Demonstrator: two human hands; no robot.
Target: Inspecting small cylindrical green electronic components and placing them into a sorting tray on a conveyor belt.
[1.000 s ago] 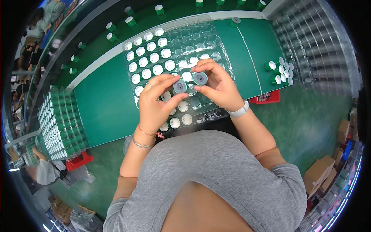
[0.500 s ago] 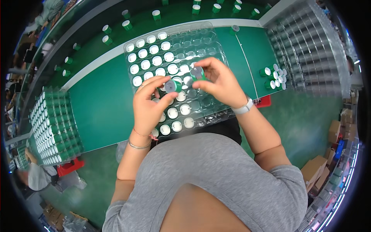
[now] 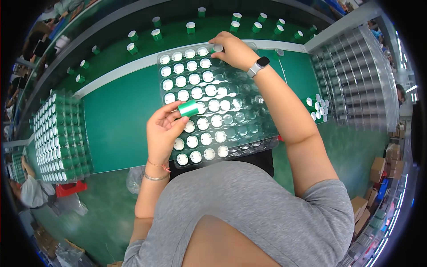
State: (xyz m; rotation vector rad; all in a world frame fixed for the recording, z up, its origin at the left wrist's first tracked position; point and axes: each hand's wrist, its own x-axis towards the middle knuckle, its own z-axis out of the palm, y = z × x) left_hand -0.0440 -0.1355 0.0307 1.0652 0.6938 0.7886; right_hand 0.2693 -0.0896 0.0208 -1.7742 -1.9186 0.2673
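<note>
Here the left hand [image 3: 161, 133] is pinching a green cylinder [image 3: 188, 108] between thumb and fingers, and it's holding the piece on its side, the shiny green wall facing up. That cylinder is hovering over the left part of a clear pocketed tray [image 3: 240, 103], among the pieces seated there. Over at the tray's far edge, the right hand [image 3: 233, 51] is pinching a second cylinder [image 3: 218, 48], thumb on the near side, fingers curling round the far side. This one is standing with its pale top up, just right of the four white-topped cylinders [image 3: 190, 54] that are filling the start of the farthest row; whether its base is resting in a pocket, I can't tell.

More white tops are lining the left half of the tray, while clear pockets are glinting on the right. The tray is lying on a green worktop [image 3: 124, 115], its near edge sitting close to the person's grey shirt [image 3: 240, 191]. A smartwatch [image 3: 258, 66] is circling the right wrist, and bracelets [image 3: 156, 172] are ringing the left.

Beyond a pale rail [image 3: 138, 73], loose green cylinders [image 3: 155, 34] are standing scattered on a dark green strip. Off to the right, a cluster of cylinders [image 3: 318, 107] is bunching near the worktop's edge, beside stacked clear trays [image 3: 356, 75]. Out left, a stack of filled trays [image 3: 58, 138] is showing rows of white tops.
</note>
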